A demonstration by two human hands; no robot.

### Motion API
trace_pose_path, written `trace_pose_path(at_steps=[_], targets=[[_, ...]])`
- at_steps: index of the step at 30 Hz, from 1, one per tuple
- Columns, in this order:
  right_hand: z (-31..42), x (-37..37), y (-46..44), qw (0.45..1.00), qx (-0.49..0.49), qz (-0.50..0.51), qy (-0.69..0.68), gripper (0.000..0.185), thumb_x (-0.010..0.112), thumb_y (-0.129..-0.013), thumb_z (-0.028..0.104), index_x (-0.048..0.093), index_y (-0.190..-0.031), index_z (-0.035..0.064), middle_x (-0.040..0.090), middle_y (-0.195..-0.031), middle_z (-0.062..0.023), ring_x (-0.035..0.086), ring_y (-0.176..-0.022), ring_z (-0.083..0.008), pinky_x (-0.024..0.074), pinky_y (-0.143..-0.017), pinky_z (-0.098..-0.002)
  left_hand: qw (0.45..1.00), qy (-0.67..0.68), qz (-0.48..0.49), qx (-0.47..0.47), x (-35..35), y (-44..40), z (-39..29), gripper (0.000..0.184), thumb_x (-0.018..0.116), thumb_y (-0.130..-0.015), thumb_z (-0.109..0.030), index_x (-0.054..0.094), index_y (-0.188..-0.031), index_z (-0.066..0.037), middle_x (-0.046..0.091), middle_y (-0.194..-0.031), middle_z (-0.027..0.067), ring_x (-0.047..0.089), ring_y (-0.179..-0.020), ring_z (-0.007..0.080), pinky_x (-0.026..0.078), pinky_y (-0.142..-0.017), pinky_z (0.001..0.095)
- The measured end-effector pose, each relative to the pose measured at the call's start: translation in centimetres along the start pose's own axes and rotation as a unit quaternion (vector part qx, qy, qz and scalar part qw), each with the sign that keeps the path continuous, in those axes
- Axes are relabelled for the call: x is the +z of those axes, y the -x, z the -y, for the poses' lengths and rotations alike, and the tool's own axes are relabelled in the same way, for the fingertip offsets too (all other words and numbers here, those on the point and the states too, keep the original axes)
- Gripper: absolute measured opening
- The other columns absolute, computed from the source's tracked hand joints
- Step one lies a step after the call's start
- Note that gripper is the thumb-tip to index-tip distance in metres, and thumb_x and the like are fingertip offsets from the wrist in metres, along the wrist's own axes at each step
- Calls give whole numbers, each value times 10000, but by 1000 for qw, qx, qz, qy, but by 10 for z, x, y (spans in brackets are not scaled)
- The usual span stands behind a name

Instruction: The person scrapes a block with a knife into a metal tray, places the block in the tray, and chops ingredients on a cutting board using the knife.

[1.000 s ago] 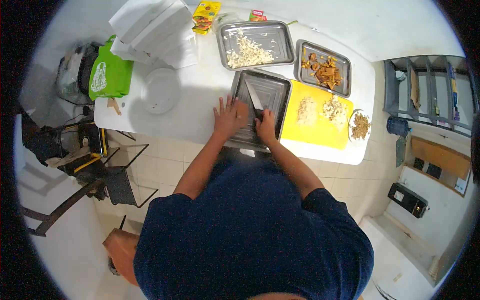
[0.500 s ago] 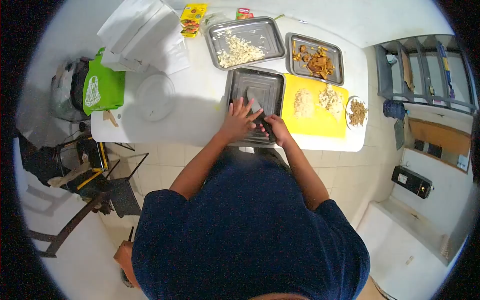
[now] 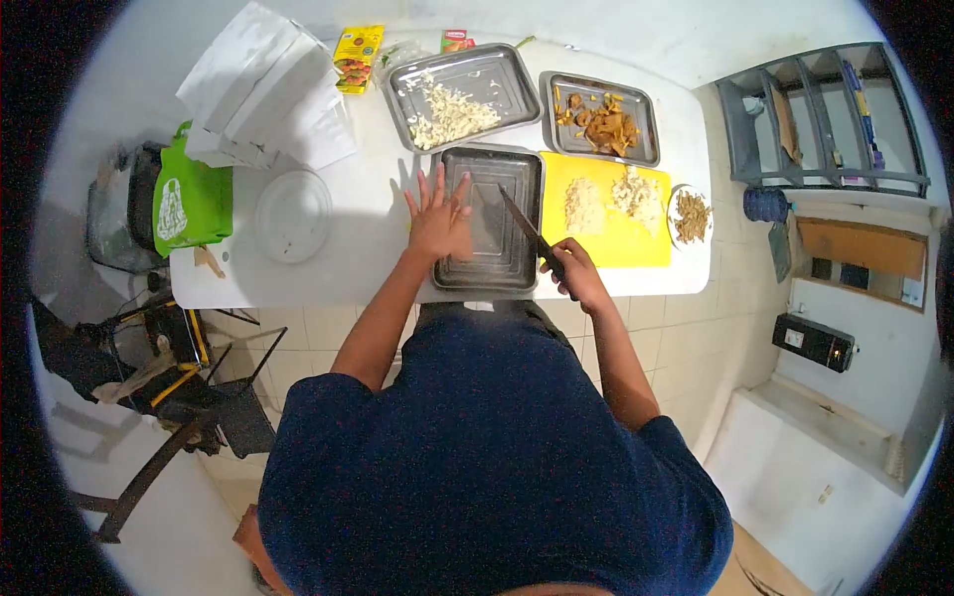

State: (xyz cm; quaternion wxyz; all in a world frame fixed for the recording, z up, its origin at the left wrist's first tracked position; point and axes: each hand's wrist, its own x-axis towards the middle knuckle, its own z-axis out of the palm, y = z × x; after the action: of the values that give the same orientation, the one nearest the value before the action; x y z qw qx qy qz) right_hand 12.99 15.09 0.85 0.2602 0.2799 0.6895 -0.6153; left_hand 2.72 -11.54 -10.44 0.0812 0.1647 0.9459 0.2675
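Note:
My right hand (image 3: 576,273) grips the dark handle of a knife (image 3: 524,223), whose blade points up and left over the near metal tray (image 3: 494,288). Fingers spread, my left hand (image 3: 435,223) is over the left side of that tray and holds nothing; whether it touches the tray I cannot tell. Right of the tray lies a yellow cutting board (image 3: 606,253) bearing two piles of pale chopped food (image 3: 584,206). A white plate (image 3: 677,234) of brownish chopped bits (image 3: 693,217) stands at the board's right edge.
Farther back on the white table (image 3: 348,278) are a tray (image 3: 527,117) of pale sliced pieces and another tray (image 3: 651,149) of brown-orange pieces. A clear round lid or plate (image 3: 293,221), a green bag (image 3: 194,194), white boxes (image 3: 263,89) and a yellow packet (image 3: 358,60) stand to the left.
My hands have moved apart: the left went left and spread out, while the right drew the knife right. The whole view has shifted slightly.

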Motion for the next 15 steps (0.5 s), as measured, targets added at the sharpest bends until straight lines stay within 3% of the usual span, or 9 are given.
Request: trace_pose_path(at_steps=[1, 2, 4, 5, 7, 11, 15], targets=[[-7, 2, -7, 993, -64, -8, 99, 206, 531, -979, 219, 505, -1073, 38, 675, -842, -139, 591, -628, -196, 487, -555, -331, 1000, 17, -6, 15, -5, 1, 0, 564, 399, -1003, -516, 287, -1539, -381, -27, -1660, 92, -58, -1490, 463, -18, -1122, 714], [-13, 7, -13, 967, -123, -41, 218, 223, 542, -970, 221, 500, -1087, 36, 674, -858, -163, 614, -674, -251, 499, -596, -372, 999, 25, 2, 46, -7, 2, -4, 560, 386, -998, -539, 309, -1530, -383, -21, -1660, 94, -52, -1489, 467, -7, -1121, 716], [-8, 27, -20, 861, -236, -106, 438, 262, 562, -953, 223, 491, -1116, 31, 672, -890, -209, 659, -764, -361, 524, -678, -455, 993, 36, 17, 108, -13, 6, -16, 561, 359, -988, -586, 354, -1512, -387, -10, -1660, 96, -39, -1488, 474, 15, -1120, 719], [-4, 32, -22, 861, -219, -80, 452, 319, 618, -910, 230, 486, -1127, 36, 655, -946, -253, 639, -902, -449, 515, -743, -524, 988, 39, 31, 149, -12, 7, -20, 547, 336, -992, -584, 378, -1500, -387, 2, -1659, 101, -29, -1485, 483, 24, -1115, 725], [1, 44, -29, 843, -230, -90, 478, 336, 639, -897, 246, 483, -1108, 36, 654, -952, -245, 648, -888, -440, 522, -731, -516, 970, 46, 59, 229, -5, 10, -27, 531, 289, -1000, -580, 428, -1475, -387, 26, -1657, 109, -9, -1480, 499, 42, -1106, 738], [10, 50, -29, 835, -248, -88, 484, 420, 673, -875, 261, 424, -1130, 37, 655, -980, -252, 652, -863, -450, 526, -715, -524, 977, 98, 42, 183, 13, 18, -34, 567, 214, -996, -613, 472, -1449, -389, 58, -1654, 115, 34, -1451, 561, 53, -1077, 768], [21, 41, -19, 859, -224, -87, 451, 477, 695, -867, 244, 374, -1160, 48, 653, -975, -270, 655, -856, -456, 524, -708, -524, 985, 102, 2, 137, 25, 20, -32, 557, 223, -995, -613, 472, -1446, -401, 73, -1653, 115, 32, -1449, 565, 45, -1081, 763]])
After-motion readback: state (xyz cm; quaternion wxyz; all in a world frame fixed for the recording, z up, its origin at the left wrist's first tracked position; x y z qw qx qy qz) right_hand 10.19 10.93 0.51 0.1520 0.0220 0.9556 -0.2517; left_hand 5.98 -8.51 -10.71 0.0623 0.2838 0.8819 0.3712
